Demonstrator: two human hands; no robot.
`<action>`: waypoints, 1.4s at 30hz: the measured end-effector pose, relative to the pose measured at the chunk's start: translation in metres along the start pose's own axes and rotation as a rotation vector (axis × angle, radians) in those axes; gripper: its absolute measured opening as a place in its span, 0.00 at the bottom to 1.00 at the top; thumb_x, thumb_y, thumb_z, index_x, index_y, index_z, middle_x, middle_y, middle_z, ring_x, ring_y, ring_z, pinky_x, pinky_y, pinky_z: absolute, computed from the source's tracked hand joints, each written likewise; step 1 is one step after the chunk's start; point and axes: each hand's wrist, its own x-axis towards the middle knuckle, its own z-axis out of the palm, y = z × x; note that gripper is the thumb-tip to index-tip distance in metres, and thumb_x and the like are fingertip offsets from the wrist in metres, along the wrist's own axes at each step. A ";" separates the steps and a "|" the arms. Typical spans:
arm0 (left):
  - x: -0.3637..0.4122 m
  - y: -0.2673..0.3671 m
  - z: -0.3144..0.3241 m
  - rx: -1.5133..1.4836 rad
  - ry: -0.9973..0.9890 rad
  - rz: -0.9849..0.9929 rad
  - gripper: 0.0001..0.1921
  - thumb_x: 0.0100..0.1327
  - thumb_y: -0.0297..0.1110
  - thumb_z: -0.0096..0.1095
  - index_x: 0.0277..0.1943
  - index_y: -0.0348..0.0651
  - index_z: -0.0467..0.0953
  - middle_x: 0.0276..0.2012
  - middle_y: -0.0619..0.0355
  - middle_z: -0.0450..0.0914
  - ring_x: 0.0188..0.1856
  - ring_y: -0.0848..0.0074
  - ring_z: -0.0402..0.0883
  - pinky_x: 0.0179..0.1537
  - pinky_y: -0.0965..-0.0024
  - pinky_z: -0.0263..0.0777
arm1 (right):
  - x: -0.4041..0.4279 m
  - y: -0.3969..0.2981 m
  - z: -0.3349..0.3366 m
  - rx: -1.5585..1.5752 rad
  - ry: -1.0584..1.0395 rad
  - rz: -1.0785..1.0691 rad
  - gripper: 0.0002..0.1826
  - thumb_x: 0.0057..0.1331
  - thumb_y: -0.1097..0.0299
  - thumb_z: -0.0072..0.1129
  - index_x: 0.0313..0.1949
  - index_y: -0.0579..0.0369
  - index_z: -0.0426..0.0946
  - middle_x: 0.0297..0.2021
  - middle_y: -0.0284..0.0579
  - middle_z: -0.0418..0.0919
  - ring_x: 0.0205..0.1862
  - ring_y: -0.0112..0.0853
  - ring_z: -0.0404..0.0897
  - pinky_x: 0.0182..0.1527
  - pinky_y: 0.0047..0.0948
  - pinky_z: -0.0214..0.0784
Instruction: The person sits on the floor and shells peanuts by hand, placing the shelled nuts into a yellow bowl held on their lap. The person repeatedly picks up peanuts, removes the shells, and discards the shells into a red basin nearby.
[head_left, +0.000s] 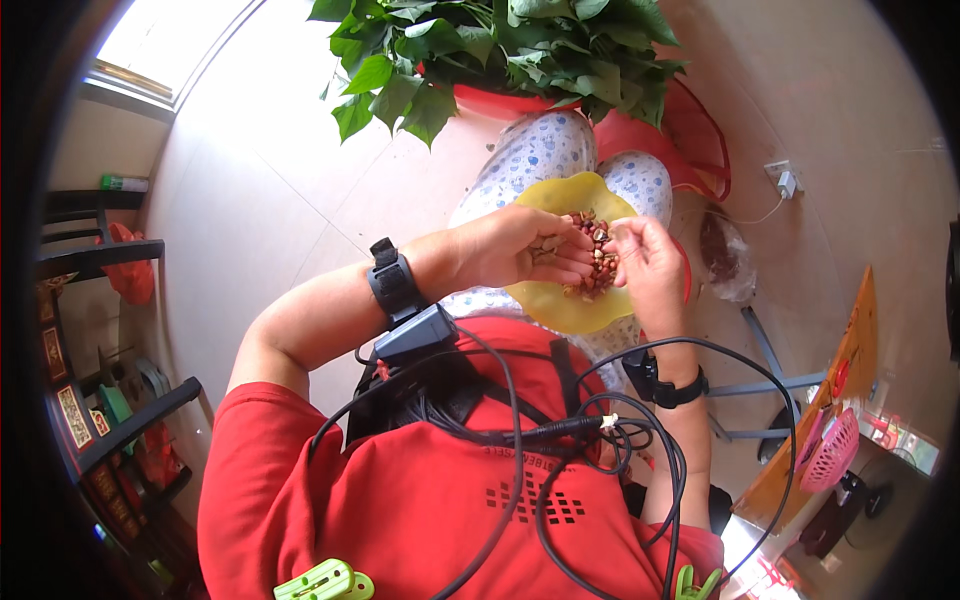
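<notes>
On my lap rests a yellow plate with a wavy rim (544, 304), holding a heap of reddish-brown peanut kernels (598, 277) mixed with lighter bits. My left hand (536, 251) is palm up over the plate's left part, its fingers loosely curled around several tan, unshelled peanuts (546, 246). Over the right part of the heap is my right hand (639, 251), thumb and fingertips bent together close to my left fingertips. Whether anything small is between those fingertips cannot be made out.
A red basin (510, 103) with leafy green stems (480, 45) stands beyond my knees. Loops of black cable (517, 420) cross my front. To the right are a clear plastic bag (731, 262), a plugged-in charger (785, 184) and a wooden board (817, 420); black shelving (127, 424) is on the left.
</notes>
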 end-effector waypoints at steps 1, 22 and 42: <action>0.001 -0.001 0.001 -0.002 -0.008 -0.007 0.15 0.77 0.36 0.50 0.50 0.31 0.79 0.45 0.50 0.85 0.47 0.67 0.86 0.55 0.62 0.82 | -0.004 -0.002 0.002 -0.034 -0.047 -0.015 0.07 0.74 0.70 0.56 0.46 0.58 0.79 0.34 0.39 0.82 0.27 0.20 0.77 0.30 0.20 0.71; 0.005 -0.006 0.000 -0.046 0.055 -0.117 0.11 0.76 0.37 0.53 0.42 0.39 0.77 0.29 0.63 0.76 0.22 0.85 0.66 0.18 0.84 0.53 | 0.011 0.032 0.006 -0.807 -0.006 -0.465 0.08 0.64 0.72 0.62 0.43 0.55 0.78 0.38 0.48 0.77 0.39 0.46 0.81 0.41 0.42 0.75; 0.008 -0.010 -0.009 -0.043 -0.049 -0.070 0.18 0.78 0.42 0.47 0.54 0.34 0.76 0.45 0.50 0.85 0.47 0.65 0.86 0.51 0.66 0.81 | -0.009 -0.008 0.005 0.094 -0.178 -0.198 0.07 0.69 0.77 0.60 0.45 0.59 0.84 0.35 0.37 0.82 0.29 0.19 0.76 0.31 0.19 0.69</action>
